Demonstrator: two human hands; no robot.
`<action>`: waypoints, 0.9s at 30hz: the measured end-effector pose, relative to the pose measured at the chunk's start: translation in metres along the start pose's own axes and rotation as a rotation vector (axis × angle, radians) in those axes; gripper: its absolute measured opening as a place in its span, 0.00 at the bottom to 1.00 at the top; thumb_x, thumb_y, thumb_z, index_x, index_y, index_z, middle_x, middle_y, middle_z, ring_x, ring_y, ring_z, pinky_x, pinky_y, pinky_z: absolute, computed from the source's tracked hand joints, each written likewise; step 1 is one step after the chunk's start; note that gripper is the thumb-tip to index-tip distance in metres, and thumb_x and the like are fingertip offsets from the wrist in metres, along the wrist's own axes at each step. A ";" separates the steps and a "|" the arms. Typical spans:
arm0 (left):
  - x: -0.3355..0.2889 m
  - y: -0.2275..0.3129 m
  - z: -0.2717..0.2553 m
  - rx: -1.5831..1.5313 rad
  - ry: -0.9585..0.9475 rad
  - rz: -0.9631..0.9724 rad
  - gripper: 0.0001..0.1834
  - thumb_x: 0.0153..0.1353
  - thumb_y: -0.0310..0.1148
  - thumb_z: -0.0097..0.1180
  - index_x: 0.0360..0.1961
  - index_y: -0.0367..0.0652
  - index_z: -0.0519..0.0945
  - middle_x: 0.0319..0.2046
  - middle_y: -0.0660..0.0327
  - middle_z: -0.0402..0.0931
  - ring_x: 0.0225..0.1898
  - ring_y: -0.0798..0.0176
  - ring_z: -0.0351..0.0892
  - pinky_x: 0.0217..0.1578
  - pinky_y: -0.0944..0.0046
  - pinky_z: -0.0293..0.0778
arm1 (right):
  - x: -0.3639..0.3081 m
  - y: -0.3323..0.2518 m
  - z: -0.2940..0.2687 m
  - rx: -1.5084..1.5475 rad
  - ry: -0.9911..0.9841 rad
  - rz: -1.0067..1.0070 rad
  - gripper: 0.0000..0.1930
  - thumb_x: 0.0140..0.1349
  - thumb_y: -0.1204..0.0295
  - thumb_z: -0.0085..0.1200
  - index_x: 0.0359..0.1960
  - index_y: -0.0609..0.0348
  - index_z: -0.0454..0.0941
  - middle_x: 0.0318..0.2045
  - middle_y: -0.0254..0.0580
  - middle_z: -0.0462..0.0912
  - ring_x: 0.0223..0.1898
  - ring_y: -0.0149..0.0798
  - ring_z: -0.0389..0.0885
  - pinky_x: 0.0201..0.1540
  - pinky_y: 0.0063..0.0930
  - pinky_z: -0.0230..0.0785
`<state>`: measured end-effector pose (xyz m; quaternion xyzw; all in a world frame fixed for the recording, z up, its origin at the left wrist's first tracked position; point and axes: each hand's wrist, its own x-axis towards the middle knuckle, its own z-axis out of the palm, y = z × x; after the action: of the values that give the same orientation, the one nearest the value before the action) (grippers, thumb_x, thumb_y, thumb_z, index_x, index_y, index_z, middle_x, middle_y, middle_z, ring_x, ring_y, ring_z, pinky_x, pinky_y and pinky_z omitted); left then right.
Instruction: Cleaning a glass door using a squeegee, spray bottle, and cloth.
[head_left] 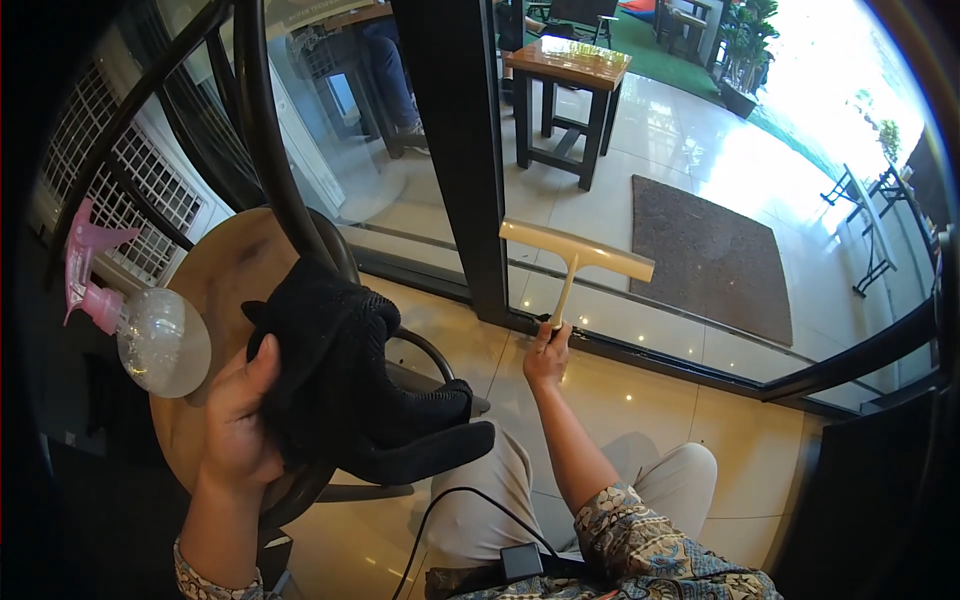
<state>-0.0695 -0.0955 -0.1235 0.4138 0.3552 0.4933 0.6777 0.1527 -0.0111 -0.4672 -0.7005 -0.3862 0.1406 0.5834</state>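
A bunched black cloth (335, 375), nearest the camera, is gripped by the left hand (242, 415), its thumb laid along the side. At far left, a pink-headed spray bottle (163, 343) is seen beside the edge of a wooden chair seat (218, 275). Rightward, a cream squeegee (580, 252) is held head-up, its handle clasped in the right hand (547, 356); beyond, a brown doormat (712, 260) is laid.

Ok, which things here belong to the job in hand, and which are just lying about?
Apparently in the job:
Cream squeegee, held in the right hand
Black cloth, held in the left hand
Pink-topped spray bottle, near the left hand, so probably

Apparently just about:
Round-seated chair
Brown mat
Wooden-topped table
Potted plant
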 end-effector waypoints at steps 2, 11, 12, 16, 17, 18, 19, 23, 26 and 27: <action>-0.002 0.000 0.000 0.009 0.018 0.005 0.25 0.63 0.40 0.39 0.52 0.27 0.61 0.50 0.48 0.66 0.51 0.56 0.68 0.53 0.59 0.63 | -0.006 0.018 0.004 0.006 -0.009 0.018 0.19 0.61 0.51 0.37 0.39 0.55 0.62 0.26 0.53 0.73 0.31 0.60 0.71 0.31 0.47 0.61; -0.007 -0.003 -0.004 0.070 0.121 0.019 0.25 0.63 0.41 0.37 0.51 0.28 0.62 0.45 0.47 0.69 0.44 0.54 0.72 0.47 0.58 0.68 | -0.027 0.092 0.006 -0.064 -0.115 0.084 0.17 0.62 0.56 0.39 0.40 0.57 0.60 0.30 0.52 0.71 0.33 0.57 0.70 0.34 0.44 0.61; -0.008 -0.001 -0.007 0.092 0.038 0.001 0.28 0.62 0.42 0.40 0.54 0.27 0.59 0.51 0.46 0.65 0.51 0.52 0.67 0.54 0.57 0.63 | -0.032 0.100 0.006 -0.091 -0.138 0.120 0.16 0.62 0.56 0.39 0.40 0.58 0.60 0.31 0.53 0.71 0.34 0.58 0.70 0.34 0.44 0.61; -0.007 -0.003 -0.005 0.100 0.022 0.005 0.28 0.62 0.42 0.40 0.54 0.27 0.58 0.51 0.46 0.65 0.51 0.52 0.68 0.53 0.56 0.63 | -0.050 0.134 0.005 -0.133 -0.179 0.179 0.18 0.62 0.55 0.39 0.41 0.57 0.60 0.32 0.56 0.73 0.35 0.61 0.70 0.35 0.47 0.60; -0.007 -0.006 0.002 0.087 0.168 0.056 0.25 0.62 0.41 0.38 0.51 0.27 0.61 0.43 0.45 0.69 0.41 0.53 0.72 0.43 0.57 0.69 | -0.056 0.140 0.004 -0.150 -0.227 0.223 0.17 0.62 0.56 0.39 0.41 0.58 0.60 0.33 0.58 0.72 0.36 0.62 0.70 0.36 0.47 0.60; -0.007 -0.008 0.006 0.074 0.309 0.106 0.23 0.62 0.39 0.36 0.47 0.26 0.64 0.35 0.45 0.73 0.30 0.54 0.77 0.32 0.59 0.75 | -0.060 0.146 0.003 -0.168 -0.270 0.267 0.17 0.62 0.57 0.39 0.42 0.59 0.59 0.34 0.59 0.72 0.36 0.62 0.69 0.36 0.47 0.60; -0.008 -0.007 0.006 0.079 0.307 0.107 0.23 0.62 0.39 0.36 0.47 0.26 0.64 0.35 0.45 0.73 0.30 0.54 0.77 0.32 0.59 0.75 | -0.065 0.151 0.000 -0.163 -0.268 0.269 0.17 0.62 0.57 0.39 0.42 0.59 0.59 0.34 0.59 0.72 0.36 0.62 0.69 0.36 0.47 0.60; -0.010 -0.008 0.000 0.124 0.287 0.102 0.22 0.62 0.40 0.37 0.45 0.27 0.65 0.32 0.47 0.73 0.28 0.55 0.76 0.29 0.60 0.75 | -0.073 0.171 -0.009 -0.236 -0.420 0.383 0.19 0.62 0.56 0.38 0.43 0.60 0.58 0.36 0.63 0.71 0.38 0.64 0.69 0.39 0.50 0.60; -0.004 -0.011 0.018 0.084 0.406 0.094 0.22 0.62 0.40 0.38 0.44 0.28 0.66 0.30 0.49 0.73 0.28 0.57 0.75 0.30 0.63 0.74 | -0.082 0.193 -0.015 -0.254 -0.469 0.554 0.23 0.61 0.52 0.35 0.46 0.60 0.59 0.40 0.66 0.71 0.43 0.65 0.68 0.43 0.50 0.60; 0.001 -0.013 0.024 0.026 0.563 0.093 0.21 0.62 0.40 0.38 0.43 0.28 0.67 0.29 0.50 0.73 0.28 0.59 0.75 0.30 0.64 0.73 | -0.083 0.195 -0.015 -0.235 -0.471 0.670 0.26 0.60 0.48 0.33 0.47 0.60 0.59 0.42 0.67 0.70 0.46 0.65 0.67 0.45 0.49 0.59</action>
<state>-0.0430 -0.1018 -0.1251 0.2849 0.5165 0.6147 0.5237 0.1814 -0.0842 -0.6646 -0.7979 -0.2733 0.4335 0.3174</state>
